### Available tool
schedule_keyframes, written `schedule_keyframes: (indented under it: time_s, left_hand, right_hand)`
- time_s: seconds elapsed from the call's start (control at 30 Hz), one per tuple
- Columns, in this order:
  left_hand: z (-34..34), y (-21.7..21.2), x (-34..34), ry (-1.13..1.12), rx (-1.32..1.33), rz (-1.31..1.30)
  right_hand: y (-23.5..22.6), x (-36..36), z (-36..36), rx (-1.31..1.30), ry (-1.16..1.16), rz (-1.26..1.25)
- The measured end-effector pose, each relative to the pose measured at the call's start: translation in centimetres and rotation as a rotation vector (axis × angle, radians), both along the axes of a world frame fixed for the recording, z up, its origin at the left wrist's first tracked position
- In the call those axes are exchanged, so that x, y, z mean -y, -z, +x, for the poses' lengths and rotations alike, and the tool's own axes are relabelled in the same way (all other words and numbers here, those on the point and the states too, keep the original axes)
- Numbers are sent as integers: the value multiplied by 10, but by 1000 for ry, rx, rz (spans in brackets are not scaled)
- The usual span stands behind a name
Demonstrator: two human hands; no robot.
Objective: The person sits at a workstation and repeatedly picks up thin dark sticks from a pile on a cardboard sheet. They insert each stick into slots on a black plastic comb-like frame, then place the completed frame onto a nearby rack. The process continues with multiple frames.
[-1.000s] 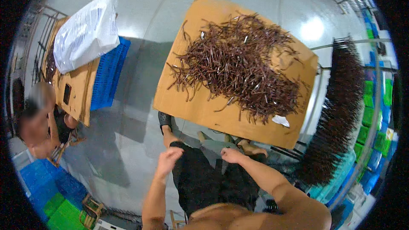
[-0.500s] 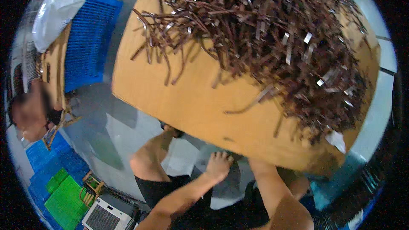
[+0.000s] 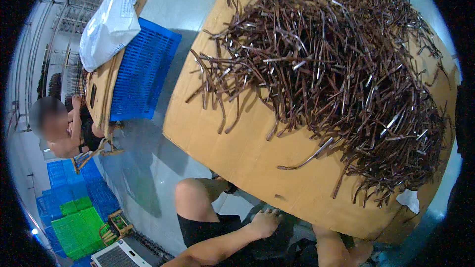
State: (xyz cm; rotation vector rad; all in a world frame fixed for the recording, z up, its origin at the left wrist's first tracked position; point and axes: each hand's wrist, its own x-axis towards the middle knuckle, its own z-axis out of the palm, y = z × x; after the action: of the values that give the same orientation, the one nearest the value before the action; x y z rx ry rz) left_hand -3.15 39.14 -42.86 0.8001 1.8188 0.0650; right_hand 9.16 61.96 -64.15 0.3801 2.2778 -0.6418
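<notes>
1. A wide pile of thin, dark brown strips [image 3: 341, 74] lies on a cardboard-covered tabletop [image 3: 222, 141]. The heap fills the upper and right parts of the surface, and some strips catch bright glints of light.
2. Toward the near edge the pile thins out. One curved strip [image 3: 309, 155] lies apart at its fringe, on bare cardboard.
3. The left hand [image 3: 267, 223] is low in the view, just beside the near edge of the cardboard and well apart from the strips. It is seen from the back with the fingers bent; whether this grip has hold of anything is hidden beneath.
4. The right hand does not show, so its grip cannot be told.
5. A bent bare knee [image 3: 194, 199] sits to the left of the left hand.
6. A crumpled white scrap [image 3: 408, 200] lies at the near right corner, beside the pile.
7. Off to the left, a seated person [image 3: 64, 136] faces a second cardboard surface [image 3: 101, 94], with a white bag [image 3: 110, 34] on it and a blue crate [image 3: 141, 74] beside it.
8. Green crates [image 3: 76, 230] stand at lower left.
</notes>
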Motion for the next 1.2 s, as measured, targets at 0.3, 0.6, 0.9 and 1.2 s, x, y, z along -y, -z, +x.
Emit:
schedule_keyframes:
  time_s: [0.3, 0.6, 0.9, 1.2]
  left_hand:
    - [-29, -16, 3, -81, 61, 23]
    - [-28, -11, 30, -144, -68, -1]
    - [-21, -49, 5, 69, -151, 398]
    - [63, -98, 14, 19, 227, 862]
  right_hand:
    - [-30, 39, 2, -105, 5, -86]
    - [-48, 74, -41, 93, 173, -220]
    - [-125, 73, -87, 69, 38, -82]
    - [-293, 108, -75, -264, 142, -100]
